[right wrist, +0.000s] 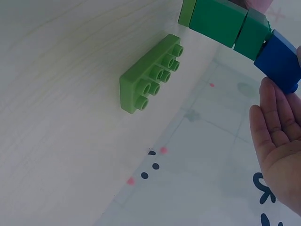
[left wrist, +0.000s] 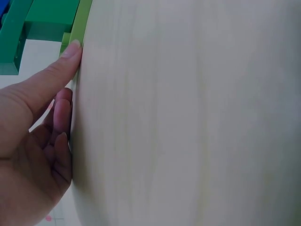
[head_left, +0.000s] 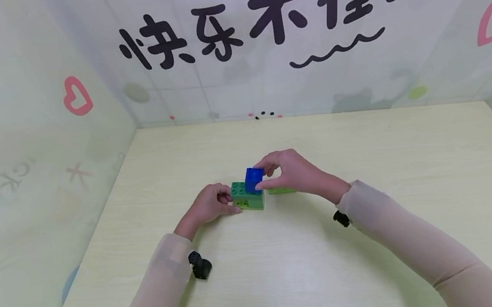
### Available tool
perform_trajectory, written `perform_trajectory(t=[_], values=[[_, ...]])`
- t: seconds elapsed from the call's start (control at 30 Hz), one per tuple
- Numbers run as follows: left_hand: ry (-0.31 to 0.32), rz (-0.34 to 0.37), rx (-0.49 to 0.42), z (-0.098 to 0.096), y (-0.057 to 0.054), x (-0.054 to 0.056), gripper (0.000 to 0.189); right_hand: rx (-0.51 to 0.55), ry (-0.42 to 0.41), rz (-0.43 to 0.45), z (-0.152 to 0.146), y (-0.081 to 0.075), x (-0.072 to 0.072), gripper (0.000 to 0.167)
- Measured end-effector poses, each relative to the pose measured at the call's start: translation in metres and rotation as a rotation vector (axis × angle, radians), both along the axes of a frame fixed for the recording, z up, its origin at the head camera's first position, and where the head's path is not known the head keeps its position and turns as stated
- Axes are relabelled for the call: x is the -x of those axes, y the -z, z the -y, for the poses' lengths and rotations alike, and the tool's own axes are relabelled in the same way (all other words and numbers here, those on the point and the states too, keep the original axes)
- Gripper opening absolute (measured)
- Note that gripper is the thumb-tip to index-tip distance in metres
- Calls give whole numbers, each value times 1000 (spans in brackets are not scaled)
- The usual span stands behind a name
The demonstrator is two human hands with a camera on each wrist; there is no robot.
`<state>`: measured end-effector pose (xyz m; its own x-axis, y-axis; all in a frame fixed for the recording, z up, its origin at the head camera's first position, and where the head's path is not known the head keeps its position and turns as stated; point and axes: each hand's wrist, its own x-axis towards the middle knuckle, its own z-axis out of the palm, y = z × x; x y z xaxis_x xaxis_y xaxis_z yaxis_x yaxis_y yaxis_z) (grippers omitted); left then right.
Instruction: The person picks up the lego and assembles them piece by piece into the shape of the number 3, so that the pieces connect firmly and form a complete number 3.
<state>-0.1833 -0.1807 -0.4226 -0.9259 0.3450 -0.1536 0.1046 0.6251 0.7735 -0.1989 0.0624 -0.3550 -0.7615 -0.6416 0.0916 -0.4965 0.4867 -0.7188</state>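
Note:
My right hand [head_left: 294, 170] pinches a blue building brick [head_left: 253, 178] between thumb and fingers. The brick sits tilted on the right part of a small stack of green building bricks [head_left: 249, 201]. That stack has a light green brick [right wrist: 187, 12] at its base with darker green ones above, the top one [right wrist: 252, 35] showing studs in the head view. At the stack's left end, my left hand [head_left: 208, 203] grips it low down, thumb in front and fingers behind. In the left wrist view the thumb [left wrist: 59, 70] touches the light green base.
A separate light green brick [right wrist: 149, 77] lies on the table just right of the stack, partly behind my right hand in the head view. Printed walls [head_left: 236, 90] stand along the table's back and sides. Black wrist cameras [head_left: 200, 265] hang at both sleeves.

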Motion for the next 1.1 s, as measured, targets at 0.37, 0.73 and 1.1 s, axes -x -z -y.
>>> perform_trajectory(t=[0.37, 0.73, 1.1], values=[[2, -8, -7, 0, 0, -1, 24, -76, -14, -71, 5, -5, -2, 41], [0, -3, 9, -1, 1, 1, 25, -100, -4, -101, 5, -3, -7, 41], [16, -14, -2, -1, -1, -1, 25, -109, -10, -76, 9, -5, -8, 37]])
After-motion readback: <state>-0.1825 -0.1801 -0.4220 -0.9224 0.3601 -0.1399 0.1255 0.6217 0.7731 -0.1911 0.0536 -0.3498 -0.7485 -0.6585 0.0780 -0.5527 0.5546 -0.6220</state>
